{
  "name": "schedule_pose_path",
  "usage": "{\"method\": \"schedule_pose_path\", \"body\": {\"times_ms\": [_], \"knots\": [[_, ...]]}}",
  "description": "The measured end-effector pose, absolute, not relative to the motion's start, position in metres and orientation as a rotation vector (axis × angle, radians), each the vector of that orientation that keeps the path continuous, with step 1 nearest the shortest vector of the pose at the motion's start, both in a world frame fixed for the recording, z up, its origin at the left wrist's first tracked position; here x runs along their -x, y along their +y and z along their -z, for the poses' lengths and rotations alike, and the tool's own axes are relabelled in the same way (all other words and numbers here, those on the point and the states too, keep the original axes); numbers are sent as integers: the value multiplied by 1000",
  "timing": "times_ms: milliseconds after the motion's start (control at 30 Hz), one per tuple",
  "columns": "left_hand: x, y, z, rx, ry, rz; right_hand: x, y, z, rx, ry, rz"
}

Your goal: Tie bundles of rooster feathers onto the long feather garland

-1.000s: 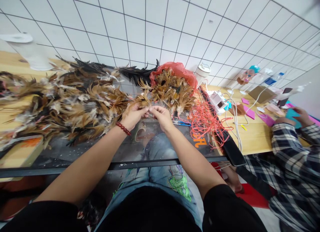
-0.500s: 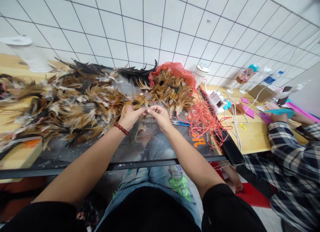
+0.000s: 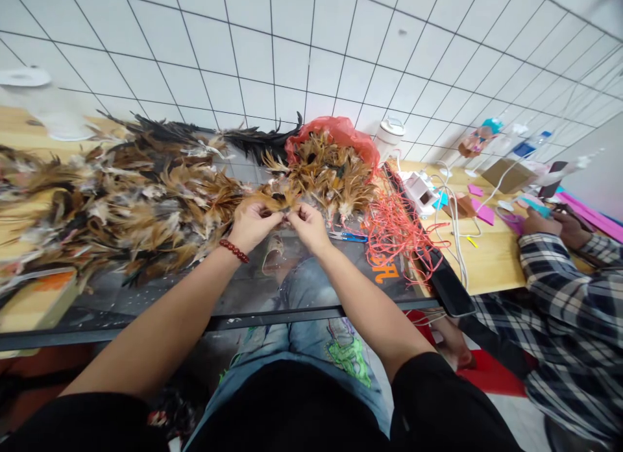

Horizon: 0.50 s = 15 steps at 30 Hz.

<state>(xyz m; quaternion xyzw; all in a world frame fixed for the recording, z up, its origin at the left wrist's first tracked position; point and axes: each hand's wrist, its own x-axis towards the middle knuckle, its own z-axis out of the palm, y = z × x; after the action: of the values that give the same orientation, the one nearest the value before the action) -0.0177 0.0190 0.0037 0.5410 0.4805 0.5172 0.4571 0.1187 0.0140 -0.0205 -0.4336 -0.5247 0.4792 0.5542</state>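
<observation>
My left hand [image 3: 254, 226] and my right hand [image 3: 308, 225] meet fingertip to fingertip over the dark table mat [image 3: 243, 283]. Between them they pinch a small bunch of brown feathers [image 3: 276, 201], its tips fanning away from me; what lies right under the fingertips is hidden. To the left spreads a large heap of brown, white and black feathers [image 3: 160, 205]. A red plastic bag [image 3: 335, 129] stands just beyond my hands, with a pile of brown feathers [image 3: 335, 173] in front of it. Blue-handled thread snips [image 3: 351, 236] lie beside my right hand.
Tangled red string [image 3: 396, 225] lies at the right, next to a black bar [image 3: 450, 286]. A white cup [image 3: 389, 137] stands by the tiled wall. White cables [image 3: 455, 231] cross the wooden table. A person in a checked sleeve [image 3: 555, 264] works at the far right.
My right fingers have curled in closer to the left ones around the feather bunch. At the right, the other person's hands have drawn together. The view has shifted slightly.
</observation>
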Motion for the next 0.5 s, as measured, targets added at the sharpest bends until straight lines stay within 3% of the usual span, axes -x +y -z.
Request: {"method": "schedule_pose_path", "body": {"times_ms": [500], "knots": [[17,14,-14,-1038,1035,-1294,-122,12,21,1034,-1223,-1121]]}}
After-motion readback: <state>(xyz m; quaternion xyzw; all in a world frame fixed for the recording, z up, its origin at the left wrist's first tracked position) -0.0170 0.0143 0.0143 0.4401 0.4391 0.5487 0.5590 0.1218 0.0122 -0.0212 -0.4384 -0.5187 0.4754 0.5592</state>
